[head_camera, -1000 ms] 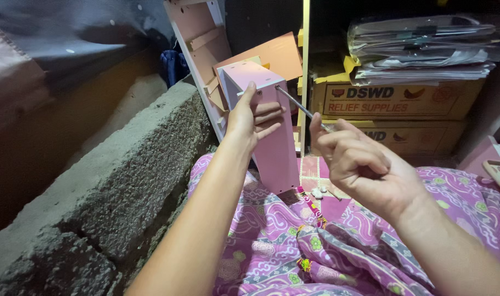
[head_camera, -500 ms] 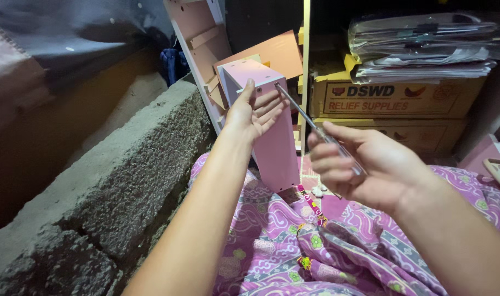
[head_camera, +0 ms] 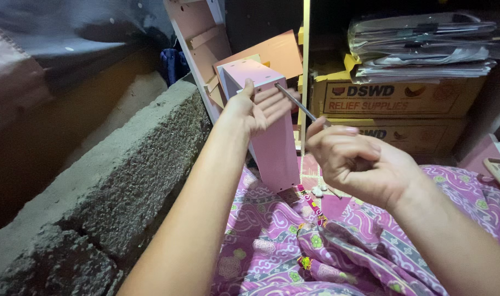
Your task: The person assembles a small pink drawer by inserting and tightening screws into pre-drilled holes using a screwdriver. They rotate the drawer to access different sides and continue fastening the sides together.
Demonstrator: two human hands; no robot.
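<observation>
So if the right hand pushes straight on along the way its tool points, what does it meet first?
Most likely the pink box panel: the right hand aims the thin metal tool at its upper edge, right by the left hand fingers. Depth is unclear.

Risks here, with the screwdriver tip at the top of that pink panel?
The thin metal screwdriver meets the upright pink wooden panel right beside the left hand; a slip may jab its fingers. The panel stands on purple patterned cloth, so it may tip. The right hand grips far back.
</observation>
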